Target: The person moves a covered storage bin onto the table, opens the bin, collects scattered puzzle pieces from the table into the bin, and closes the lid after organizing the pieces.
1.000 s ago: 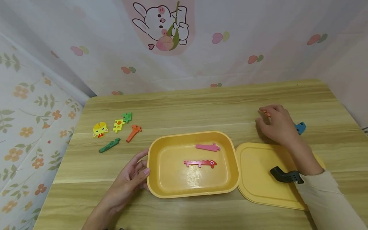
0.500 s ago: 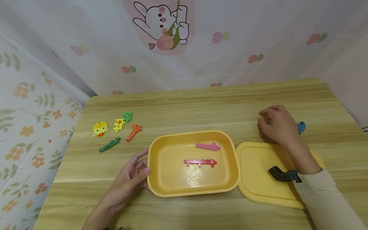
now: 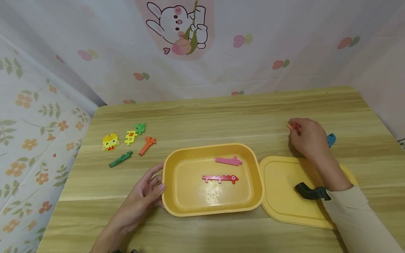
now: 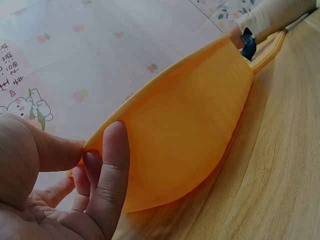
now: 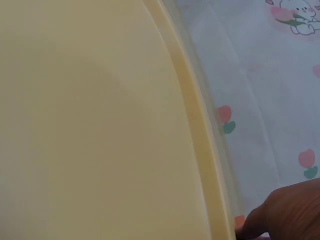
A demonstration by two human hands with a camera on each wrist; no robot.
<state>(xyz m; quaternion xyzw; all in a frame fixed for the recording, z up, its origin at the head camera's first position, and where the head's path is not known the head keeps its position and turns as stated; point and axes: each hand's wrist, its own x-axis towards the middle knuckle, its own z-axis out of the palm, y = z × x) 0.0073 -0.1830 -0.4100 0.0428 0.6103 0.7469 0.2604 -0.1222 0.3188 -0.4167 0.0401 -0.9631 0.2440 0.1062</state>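
Note:
A yellow plastic box (image 3: 177, 209) stands on the table with a pink puzzle piece (image 3: 228, 161) and a red puzzle piece (image 3: 220, 178) lying inside. At its left end my left hand (image 3: 143, 196) pinches the rim, thumb on the edge and fingers against the outer wall (image 4: 185, 130). Beyond the yellow lid (image 3: 284, 211), my right hand (image 3: 310, 138) holds a small orange-red puzzle piece (image 3: 289, 126) between thumb and fingers; most of it is hidden by the hand. A blue piece (image 3: 331, 140) lies just right of that hand, partly covered.
On the left of the wooden table (image 3: 202, 235) lie a yellow animal-head piece (image 3: 110, 142), a dark green piece (image 3: 121, 159), an orange piece (image 3: 147, 146), a yellow piece (image 3: 130, 137) and a green piece (image 3: 140, 128). A printed curtain (image 3: 253, 70) hangs behind the table.
My right hand has shifted slightly right and towards me, and more of the orange-red piece in its fingers shows. The left hand and box have stayed in place.

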